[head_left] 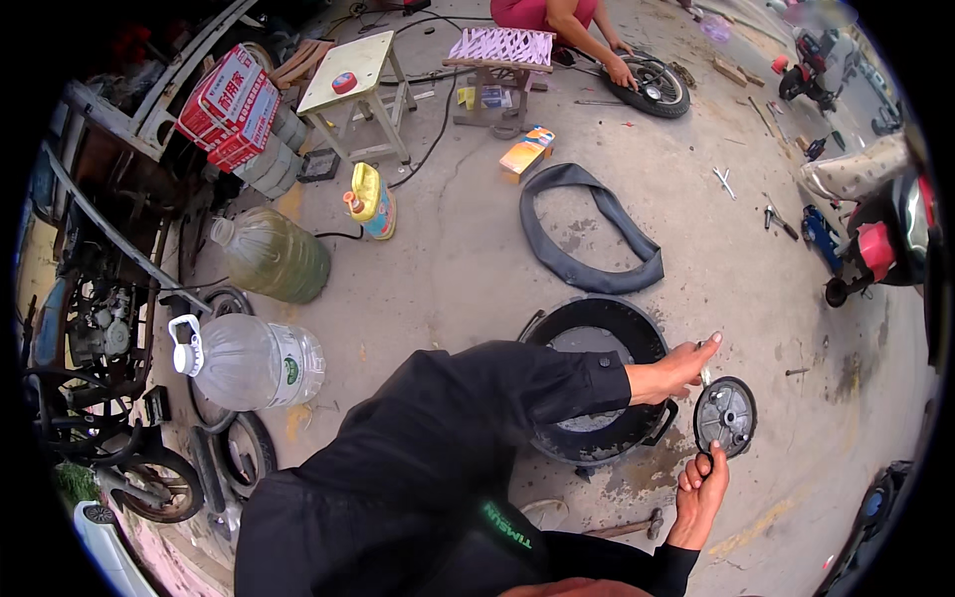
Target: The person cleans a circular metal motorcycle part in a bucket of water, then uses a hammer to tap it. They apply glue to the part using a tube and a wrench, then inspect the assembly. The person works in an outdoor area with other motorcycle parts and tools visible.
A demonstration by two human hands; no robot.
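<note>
My left hand reaches across the black basin to just above a round metal plate, its fingers closed on a small pale thing that I cannot make out. My right hand grips the lower rim of that plate, which has a central hub and a dark edge. The basin has side handles and some water in it. A hammer lies on the concrete below it. Beyond the basin lies a loose black inner tube.
Water jugs, a yellow bottle, a stool and red boxes stand left, beside motorcycle parts. Another person's hand works on a wheel at the back. Scattered tools and a scooter are at right.
</note>
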